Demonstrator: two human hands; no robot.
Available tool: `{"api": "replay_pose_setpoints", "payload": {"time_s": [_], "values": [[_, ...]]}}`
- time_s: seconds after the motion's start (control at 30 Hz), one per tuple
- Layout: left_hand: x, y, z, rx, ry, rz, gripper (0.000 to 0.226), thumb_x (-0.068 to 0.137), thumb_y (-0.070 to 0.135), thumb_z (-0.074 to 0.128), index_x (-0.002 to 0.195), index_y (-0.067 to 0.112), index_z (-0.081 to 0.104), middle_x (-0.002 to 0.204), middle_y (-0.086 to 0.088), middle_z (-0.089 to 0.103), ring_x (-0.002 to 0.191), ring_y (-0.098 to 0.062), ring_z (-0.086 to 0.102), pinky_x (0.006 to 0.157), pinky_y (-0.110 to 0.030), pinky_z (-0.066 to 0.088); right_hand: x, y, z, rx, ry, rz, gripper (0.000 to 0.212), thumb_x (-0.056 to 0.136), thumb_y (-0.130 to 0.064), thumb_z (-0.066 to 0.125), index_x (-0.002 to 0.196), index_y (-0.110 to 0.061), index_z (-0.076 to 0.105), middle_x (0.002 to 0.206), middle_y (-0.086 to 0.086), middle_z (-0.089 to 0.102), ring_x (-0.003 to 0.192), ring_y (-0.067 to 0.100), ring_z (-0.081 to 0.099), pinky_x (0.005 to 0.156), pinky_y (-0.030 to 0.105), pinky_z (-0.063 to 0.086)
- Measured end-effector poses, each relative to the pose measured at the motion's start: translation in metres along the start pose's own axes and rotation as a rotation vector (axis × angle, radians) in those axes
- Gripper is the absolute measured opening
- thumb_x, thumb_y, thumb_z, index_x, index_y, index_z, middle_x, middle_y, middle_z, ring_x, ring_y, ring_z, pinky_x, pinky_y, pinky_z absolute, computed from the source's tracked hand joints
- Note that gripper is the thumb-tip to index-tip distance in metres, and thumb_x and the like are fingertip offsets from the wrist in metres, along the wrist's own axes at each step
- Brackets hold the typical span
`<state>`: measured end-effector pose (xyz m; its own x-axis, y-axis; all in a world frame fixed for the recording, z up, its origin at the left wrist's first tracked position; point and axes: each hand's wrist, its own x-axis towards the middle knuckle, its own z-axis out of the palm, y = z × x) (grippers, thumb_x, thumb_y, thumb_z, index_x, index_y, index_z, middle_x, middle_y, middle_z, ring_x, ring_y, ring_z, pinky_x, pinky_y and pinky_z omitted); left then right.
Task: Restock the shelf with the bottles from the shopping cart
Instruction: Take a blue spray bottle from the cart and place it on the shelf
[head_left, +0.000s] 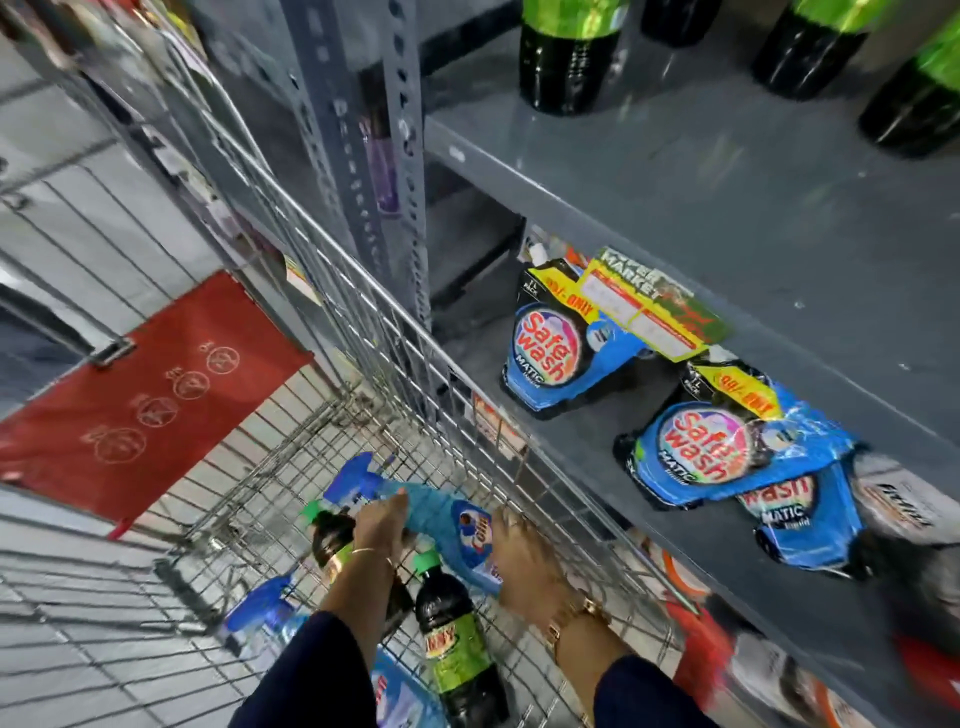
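A: Nearest us are two dark sleeves, and past them the left hand (375, 526) and right hand (524, 558), both down inside the wire cart (332, 291).

B: What have the hands got?

A: Both are on one blue spray bottle (441, 512) of clear, tinted plastic that lies on its side. The left hand curls over its neck just behind the blue trigger head; the right hand wraps the lower body by the label. The fingers are bent around it, not spread flat. I think the bottle is just off the cart floor, but the blur makes that hard to judge.

B: Anything else in the cart?

A: A dark soda bottle (454, 639) with a green cap and a glossy green label lies just beside the right wrist. A second dark bottle (330, 535) with a green cap lies partly under the left hand. Another blue spray bottle (270, 613) lies by the left sleeve. The cart is a thin steel grid with a red flap (150, 395) folded at its far end.

B: And the shelf?

A: The grey metal shelf (727, 208) stands to the right, with a hole-punched upright post. On its top board, well apart from the hands, stand dark bottles (569, 57), round and shiny, with green labels. On the board below lie soft blue pouches (558, 353) of crinkly plastic, and a yellow price tag (647, 312) hangs on the shelf edge above them.
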<state>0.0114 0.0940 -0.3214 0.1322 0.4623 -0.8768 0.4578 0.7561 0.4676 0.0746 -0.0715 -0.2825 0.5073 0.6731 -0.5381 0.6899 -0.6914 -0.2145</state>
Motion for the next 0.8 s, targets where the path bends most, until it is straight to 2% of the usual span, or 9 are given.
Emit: {"api": "replay_pose_setpoints", "payload": {"time_s": [0.07, 0.17, 0.3, 0.43, 0.53, 0.6, 0.67, 0.73, 0.8], "values": [[-0.015, 0.007, -0.005, 0.030, 0.044, 0.057, 0.043, 0.089, 0.020, 0.059, 0.116, -0.012, 0.052, 0.112, -0.026, 0.059, 0.100, -0.038, 0.063, 0.082, -0.042, 0.055, -0.005, -0.003, -0.005, 0.045, 0.045, -0.010, 0.081, 0.084, 0.001, 0.060, 0.145, -0.006, 0.008, 0.140, 0.020, 0.037, 0.118, 0.028, 0.047, 0.093, 0.033, 0.050], [-0.049, 0.027, -0.012, 0.139, 0.110, 0.194, 0.037, 0.087, 0.025, 0.062, 0.105, -0.007, 0.061, 0.099, -0.021, 0.065, 0.078, -0.029, 0.064, 0.069, -0.033, 0.057, -0.014, -0.013, -0.016, 0.077, 0.091, -0.042, 0.085, 0.081, 0.003, 0.062, 0.146, -0.008, 0.007, 0.148, 0.017, 0.025, 0.127, 0.028, 0.039, 0.098, 0.034, 0.048], [-0.102, 0.052, -0.028, 0.085, 0.044, 0.379, 0.034, 0.087, 0.018, 0.062, 0.110, -0.006, 0.058, 0.101, -0.016, 0.062, 0.090, -0.030, 0.062, 0.089, -0.039, 0.053, -0.033, -0.028, -0.036, 0.117, 0.189, -0.062, 0.088, 0.079, 0.007, 0.062, 0.145, -0.009, 0.006, 0.155, 0.018, 0.007, 0.136, 0.033, 0.029, 0.104, 0.037, 0.044], [-0.165, 0.075, -0.046, 0.038, -0.107, 0.606, 0.028, 0.089, 0.007, 0.056, 0.111, -0.011, 0.055, 0.107, -0.019, 0.061, 0.084, -0.029, 0.061, 0.065, -0.021, 0.056, -0.061, -0.040, -0.069, 0.131, 0.279, -0.064, 0.095, 0.080, -0.007, 0.068, 0.146, -0.006, -0.001, 0.156, 0.016, 0.000, 0.139, 0.033, 0.023, 0.109, 0.044, 0.036], [-0.215, 0.093, -0.045, 0.055, -0.141, 0.709, 0.030, 0.090, 0.009, 0.055, 0.111, -0.013, 0.057, 0.107, -0.025, 0.061, 0.094, -0.033, 0.058, 0.083, -0.042, 0.053, -0.088, -0.047, -0.099, 0.193, 0.350, -0.058, 0.093, 0.084, -0.022, 0.065, 0.146, -0.007, -0.003, 0.156, 0.016, 0.005, 0.140, 0.034, 0.020, 0.112, 0.048, 0.030], [-0.250, 0.104, -0.038, 0.077, -0.124, 0.759, 0.019, 0.084, 0.015, 0.064, 0.090, -0.002, 0.064, 0.097, -0.022, 0.062, 0.089, -0.031, 0.058, 0.088, -0.051, 0.049, -0.106, -0.045, -0.117, 0.291, 0.422, -0.069, 0.083, 0.087, -0.017, 0.059, 0.146, -0.008, 0.001, 0.154, 0.017, 0.014, 0.138, 0.034, 0.025, 0.112, 0.045, 0.031], [-0.291, 0.113, -0.027, 0.071, -0.116, 0.808, 0.019, 0.068, 0.022, 0.068, 0.076, 0.006, 0.062, 0.093, -0.023, 0.061, 0.089, -0.032, 0.057, 0.085, -0.052, 0.047, -0.129, -0.038, -0.135, 0.375, 0.517, -0.098, 0.086, 0.083, -0.015, 0.062, 0.145, -0.003, 0.004, 0.151, 0.018, 0.021, 0.137, 0.033, 0.028, 0.112, 0.038, 0.030], [-0.321, 0.122, -0.014, 0.088, -0.119, 0.867, 0.018, 0.067, 0.023, 0.068, 0.074, 0.008, 0.061, 0.090, -0.024, 0.063, 0.084, -0.033, 0.060, 0.077, -0.051, 0.049, -0.146, -0.032, -0.153, 0.455, 0.602, -0.105, 0.092, 0.080, -0.016, 0.068, 0.145, -0.001, 0.004, 0.150, 0.018, 0.024, 0.135, 0.031, 0.030, 0.111, 0.033, 0.028], [-0.351, 0.129, 0.005, 0.083, -0.144, 0.923, 0.020, 0.078, 0.015, 0.069, 0.065, 0.014, 0.055, 0.077, -0.016, 0.058, 0.062, -0.023, 0.058, 0.057, -0.034, 0.050, -0.163, -0.021, -0.174, 0.496, 0.675, -0.084, 0.098, 0.079, -0.023, 0.072, 0.145, 0.001, 0.004, 0.151, 0.017, 0.022, 0.136, 0.030, 0.029, 0.111, 0.032, 0.026]]}}
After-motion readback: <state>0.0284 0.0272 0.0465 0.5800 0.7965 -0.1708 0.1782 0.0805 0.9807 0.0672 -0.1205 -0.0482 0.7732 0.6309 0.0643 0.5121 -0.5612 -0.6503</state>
